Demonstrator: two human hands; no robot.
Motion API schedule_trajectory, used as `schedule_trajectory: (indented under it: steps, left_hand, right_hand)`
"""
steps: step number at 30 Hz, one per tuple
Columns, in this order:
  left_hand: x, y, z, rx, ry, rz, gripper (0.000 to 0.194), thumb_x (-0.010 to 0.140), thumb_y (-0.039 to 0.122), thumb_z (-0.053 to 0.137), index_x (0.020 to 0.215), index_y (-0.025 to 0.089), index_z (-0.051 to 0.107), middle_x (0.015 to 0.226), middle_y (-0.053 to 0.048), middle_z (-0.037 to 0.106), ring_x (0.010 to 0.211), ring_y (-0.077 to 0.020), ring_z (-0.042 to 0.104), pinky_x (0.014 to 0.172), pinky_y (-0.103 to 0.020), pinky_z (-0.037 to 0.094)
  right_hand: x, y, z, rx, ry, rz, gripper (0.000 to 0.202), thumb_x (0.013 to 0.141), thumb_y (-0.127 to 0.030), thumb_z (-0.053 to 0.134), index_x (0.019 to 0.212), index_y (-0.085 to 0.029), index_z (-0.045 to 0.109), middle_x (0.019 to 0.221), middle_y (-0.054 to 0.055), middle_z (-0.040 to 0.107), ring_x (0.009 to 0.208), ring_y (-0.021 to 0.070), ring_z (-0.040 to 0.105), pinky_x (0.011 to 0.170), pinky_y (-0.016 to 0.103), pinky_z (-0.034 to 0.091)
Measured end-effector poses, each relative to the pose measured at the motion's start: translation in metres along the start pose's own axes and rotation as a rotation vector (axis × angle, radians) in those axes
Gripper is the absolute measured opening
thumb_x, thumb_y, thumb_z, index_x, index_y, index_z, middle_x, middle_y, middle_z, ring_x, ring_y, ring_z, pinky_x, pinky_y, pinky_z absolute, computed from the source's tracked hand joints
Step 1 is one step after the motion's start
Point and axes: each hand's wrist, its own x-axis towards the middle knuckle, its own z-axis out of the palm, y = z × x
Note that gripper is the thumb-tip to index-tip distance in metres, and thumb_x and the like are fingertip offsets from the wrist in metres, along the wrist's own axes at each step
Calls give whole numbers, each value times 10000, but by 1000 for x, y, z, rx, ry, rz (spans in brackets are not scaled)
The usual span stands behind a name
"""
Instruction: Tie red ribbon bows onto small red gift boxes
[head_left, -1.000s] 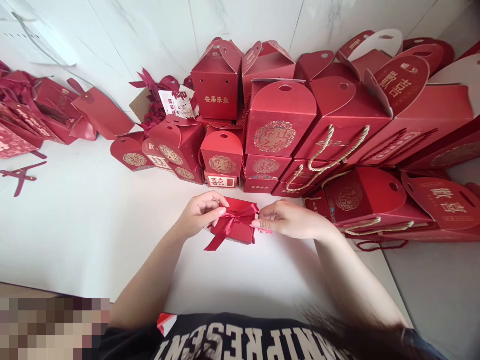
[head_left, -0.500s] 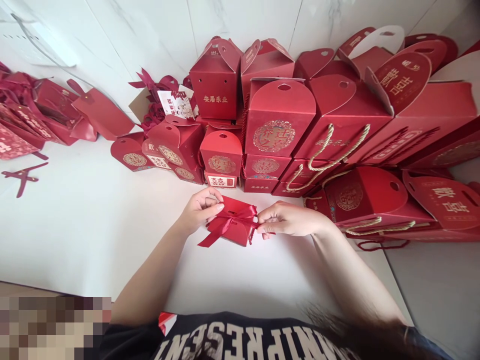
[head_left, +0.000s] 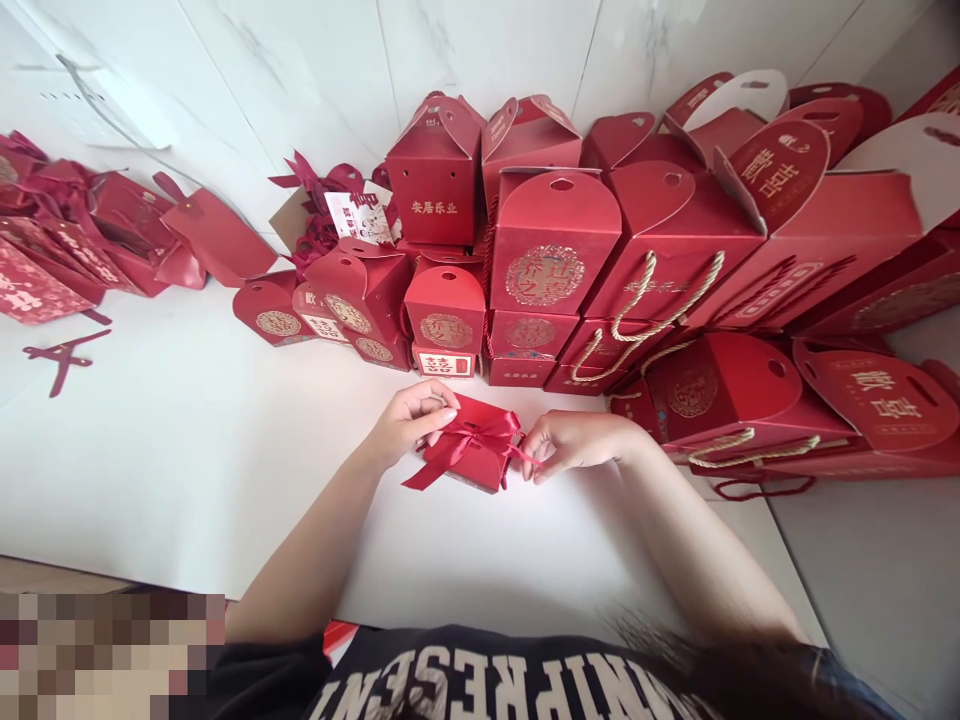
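A small red gift box (head_left: 487,470) lies on the white table in front of me. Across its top runs a red satin ribbon (head_left: 442,460) tied in a bow, one tail trailing over the near left side. My left hand (head_left: 420,418) is closed on the box's far left corner, thumb and fingers pinched together; whether a bit of ribbon is also in that pinch I cannot tell. At the box's right side, my right hand (head_left: 577,442) pinches the other tail of the ribbon between thumb and fingertips.
Stacked red gift boxes (head_left: 555,235), some with gold rope handles, stand along the wall behind my hands and to the right. Several red bags (head_left: 75,235) lie at the left. Red ribbons and a white card (head_left: 360,215) sit at the back; red strips (head_left: 67,355) lie front left.
My right hand has shifted slightly right along the ribbon's tail, its fingertips tilting down. The left hand remains at the box's corner. The whole view has shifted a little.
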Motion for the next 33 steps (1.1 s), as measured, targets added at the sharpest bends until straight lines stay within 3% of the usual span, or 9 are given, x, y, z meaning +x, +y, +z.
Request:
schedule_trajectory:
  steps: [5, 10, 13, 15, 20, 33]
  left_hand:
    - [-2, 3, 2, 23, 12, 12, 178, 840, 338, 660, 885, 182, 586, 496, 68, 505, 420, -62, 391, 423, -181, 252]
    - [-4, 9, 7, 58, 52, 43, 194, 830, 344, 672, 869, 168, 598, 611, 39, 562, 448, -57, 412, 427, -188, 284]
    - [-5, 10, 8, 22, 44, 59, 207, 843, 361, 669, 869, 172, 591, 649, 32, 575, 464, -57, 426, 436, -188, 293]
    - [-5, 9, 7, 6, 37, 54, 209, 848, 365, 670, 868, 175, 584, 637, 37, 567, 464, -59, 431, 437, -186, 300]
    - [-5, 9, 2, 0, 18, 37, 175, 847, 325, 675, 889, 178, 591, 609, 59, 522, 439, -44, 396, 419, -172, 288]
    - [0, -2, -7, -46, -58, 46, 262, 791, 335, 733, 810, 169, 530, 580, 64, 515, 431, -42, 388, 456, -183, 313]
  right_hand:
    - [-15, -9, -5, -104, 97, -66, 263, 877, -308, 569, 1031, -170, 731, 988, 43, 732, 892, 189, 649, 799, 274, 467]
    - [-27, -29, -6, 96, 187, -87, 438, 954, -483, 458, 975, -125, 710, 940, 81, 714, 830, 171, 625, 818, 302, 484]
    - [-26, -36, 0, 109, 139, -83, 519, 943, -563, 458, 946, -119, 727, 889, 92, 725, 787, 169, 641, 784, 298, 499]
    - [-23, -38, 4, 91, 87, -82, 461, 912, -541, 537, 942, -126, 736, 866, 84, 731, 785, 174, 655, 751, 280, 501]
    - [-15, -29, 5, 50, 74, -103, 346, 860, -457, 643, 938, -141, 759, 848, 55, 727, 777, 155, 641, 696, 237, 466]
    - [3, -3, -1, 128, -2, -153, 425, 818, -492, 694, 1025, -130, 771, 855, 75, 737, 749, 140, 609, 665, 229, 455]
